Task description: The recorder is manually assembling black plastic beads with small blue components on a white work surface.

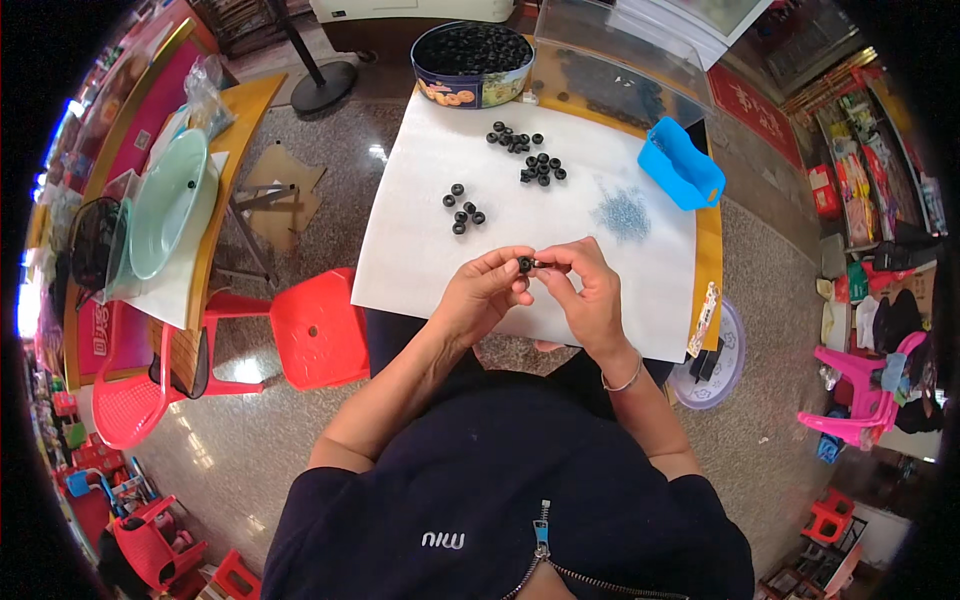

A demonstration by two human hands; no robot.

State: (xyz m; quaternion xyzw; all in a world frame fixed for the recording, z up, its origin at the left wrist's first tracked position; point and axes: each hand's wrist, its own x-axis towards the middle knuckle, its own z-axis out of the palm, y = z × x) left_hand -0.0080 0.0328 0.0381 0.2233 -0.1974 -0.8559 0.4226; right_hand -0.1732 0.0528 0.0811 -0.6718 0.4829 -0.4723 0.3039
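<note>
My left hand (pixel 482 290) is closed, pinching a small black round part (pixel 525 264) between thumb and fingers. My right hand (pixel 585 292) is closed too, its thumb and forefinger meeting at the side of that part. Something thin and dark shows between the right fingertips, too small to make out. Both hands are over the near edge of a white sheet (pixel 420 255). Beyond them lie loose black round parts (pixel 460 212) in a small group. Farther off are two more clusters of black parts (pixel 543 168). To the right is a spread of tiny blue-grey pieces (pixel 625 212).
An oval tin (pixel 472 95) full of black parts stands at the far edge, beside a clear plastic box (pixel 620 75). A blue plastic container (pixel 680 165) sits at the right. On the left are a side table with a pale green basin (pixel 170 205) and a red stool (pixel 318 330).
</note>
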